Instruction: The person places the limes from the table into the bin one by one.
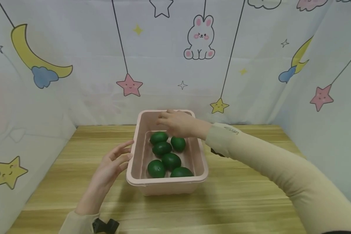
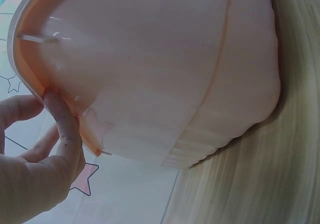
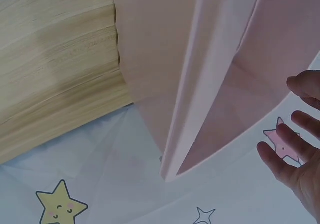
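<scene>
A pale pink plastic bin (image 1: pixel 175 179) stands on the table, with several dark green avocados (image 1: pixel 162 149) lying loose on its floor. At the left wall, my left hand (image 1: pixel 112 164) has its fingertips at the bin's rim, fingers loosely extended. Its wrist view shows the thumb and fingers (image 2: pixel 65 124) touching just under that rim, from outside. Over the far end of the bin hovers my right hand (image 1: pixel 178 123), palm down, partly covering the back right corner. In the right wrist view its fingers (image 3: pixel 272 161) are spread apart and hold nothing.
The wood-grain table (image 1: pixel 245 188) extends around the bin on both sides and in front. Behind it hangs a white curtain (image 1: pixel 169 68) printed with stars, moons and a rabbit, which also closes off both sides.
</scene>
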`<state>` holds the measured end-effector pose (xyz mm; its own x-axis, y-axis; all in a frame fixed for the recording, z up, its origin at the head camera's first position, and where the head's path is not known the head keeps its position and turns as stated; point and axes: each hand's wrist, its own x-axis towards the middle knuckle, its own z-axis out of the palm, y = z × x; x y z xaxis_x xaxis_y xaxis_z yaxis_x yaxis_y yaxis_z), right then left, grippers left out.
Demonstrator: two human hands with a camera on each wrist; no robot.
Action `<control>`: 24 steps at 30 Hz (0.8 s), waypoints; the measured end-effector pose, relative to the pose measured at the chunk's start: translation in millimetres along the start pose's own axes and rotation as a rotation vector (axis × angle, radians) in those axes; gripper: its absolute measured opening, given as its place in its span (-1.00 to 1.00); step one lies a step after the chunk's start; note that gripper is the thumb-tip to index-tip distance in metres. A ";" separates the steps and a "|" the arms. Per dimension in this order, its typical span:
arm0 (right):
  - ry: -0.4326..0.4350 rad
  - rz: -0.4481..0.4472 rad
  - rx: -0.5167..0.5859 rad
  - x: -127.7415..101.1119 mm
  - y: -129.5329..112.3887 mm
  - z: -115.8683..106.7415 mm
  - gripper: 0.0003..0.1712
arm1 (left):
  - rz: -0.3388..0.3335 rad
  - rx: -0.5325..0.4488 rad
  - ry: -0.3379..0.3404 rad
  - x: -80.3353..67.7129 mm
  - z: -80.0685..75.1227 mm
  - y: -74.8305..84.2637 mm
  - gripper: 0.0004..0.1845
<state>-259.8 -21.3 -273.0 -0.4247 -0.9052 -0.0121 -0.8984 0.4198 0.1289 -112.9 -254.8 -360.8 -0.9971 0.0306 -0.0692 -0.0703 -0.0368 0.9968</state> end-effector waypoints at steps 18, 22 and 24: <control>0.216 0.126 0.089 -49.9 11.8 -3.8 -0.54 | -0.015 0.037 0.002 2.8 4.9 1.7 -0.41; 0.263 0.161 0.117 -61.9 12.3 -7.4 -0.53 | -0.019 0.079 0.007 1.7 2.2 4.6 -0.41; 0.291 0.172 0.123 -66.9 12.2 -7.1 -0.53 | -0.031 0.105 0.013 0.7 0.3 6.7 -0.40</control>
<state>-241.7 43.9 -263.5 -0.5373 -0.7940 0.2842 -0.8308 0.5563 -0.0164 -114.0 -254.6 -354.1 -0.9949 0.0171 -0.0999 -0.0985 0.0693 0.9927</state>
